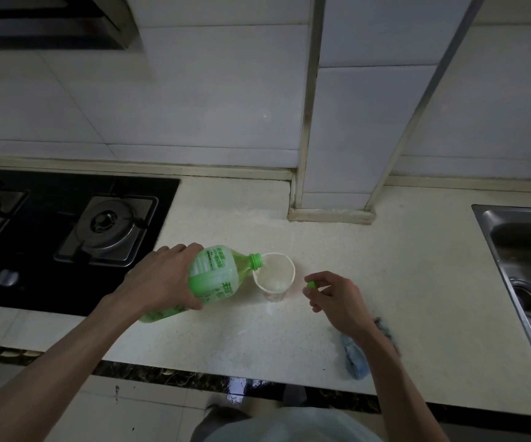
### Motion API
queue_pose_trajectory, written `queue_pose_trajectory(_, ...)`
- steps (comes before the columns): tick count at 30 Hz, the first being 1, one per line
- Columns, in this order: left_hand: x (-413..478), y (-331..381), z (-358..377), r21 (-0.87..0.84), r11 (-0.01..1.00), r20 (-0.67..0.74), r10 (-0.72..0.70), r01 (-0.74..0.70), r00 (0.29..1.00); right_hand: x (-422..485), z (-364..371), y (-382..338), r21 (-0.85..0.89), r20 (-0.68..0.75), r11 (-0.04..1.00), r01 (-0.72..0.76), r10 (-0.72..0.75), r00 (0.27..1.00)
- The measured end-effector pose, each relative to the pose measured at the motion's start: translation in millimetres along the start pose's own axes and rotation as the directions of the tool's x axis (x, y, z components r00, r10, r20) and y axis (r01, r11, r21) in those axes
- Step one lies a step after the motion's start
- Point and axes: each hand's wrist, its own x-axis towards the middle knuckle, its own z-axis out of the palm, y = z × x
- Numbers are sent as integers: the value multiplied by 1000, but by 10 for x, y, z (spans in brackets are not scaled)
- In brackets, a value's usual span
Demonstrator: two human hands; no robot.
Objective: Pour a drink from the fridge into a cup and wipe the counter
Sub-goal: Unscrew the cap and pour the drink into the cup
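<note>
While my left hand (162,282) gripped the tilted green plastic bottle (216,272), its neck lay over the rim of the white paper cup (276,275) on the pale surface (385,266). My right hand (337,298) pinched the green screw cap (312,284). Risk: the unheld cup could tip if nudged.

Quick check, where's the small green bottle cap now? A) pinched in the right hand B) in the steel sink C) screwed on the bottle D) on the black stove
A: the small green bottle cap is pinched by the right hand, beside the white paper cup.
</note>
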Motion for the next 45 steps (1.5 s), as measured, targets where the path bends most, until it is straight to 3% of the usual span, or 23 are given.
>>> queue_pose_trajectory(45, -51, 91, 19, -2, 1000, 11, -5, 5, 1000, -44, -46, 82, 5, -6, 1000, -19, 19, 1000)
